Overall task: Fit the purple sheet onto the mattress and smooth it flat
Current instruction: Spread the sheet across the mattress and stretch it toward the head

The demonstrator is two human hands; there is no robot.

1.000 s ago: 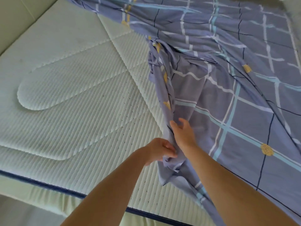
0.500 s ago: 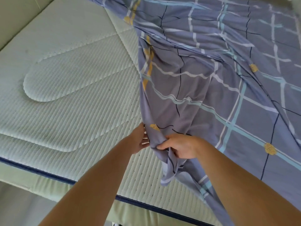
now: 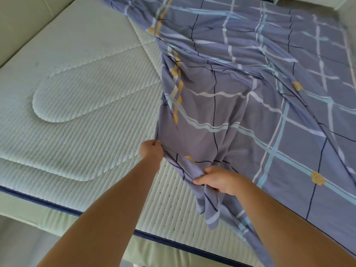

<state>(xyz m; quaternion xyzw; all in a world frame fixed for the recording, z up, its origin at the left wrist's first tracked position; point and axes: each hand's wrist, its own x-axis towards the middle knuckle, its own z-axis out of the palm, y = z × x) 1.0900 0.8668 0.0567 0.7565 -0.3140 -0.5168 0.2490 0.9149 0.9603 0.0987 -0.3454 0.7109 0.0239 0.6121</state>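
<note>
The purple sheet (image 3: 250, 112), thin cloth checked with pale blue, white and dark lines and dotted with yellow rosettes, lies rumpled over the right half of the mattress (image 3: 77, 112). The left hand (image 3: 152, 150) pinches its near edge, fingers closed on the fabric. The right hand (image 3: 219, 181) grips a bunched fold beside it. The bare mattress is ribbed, quilted, off-white, with dark blue piping.

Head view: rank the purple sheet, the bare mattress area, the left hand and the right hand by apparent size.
1. purple sheet
2. bare mattress area, not far behind
3. right hand
4. left hand, partly hidden by its forearm, so the hands' order is unsure
</note>
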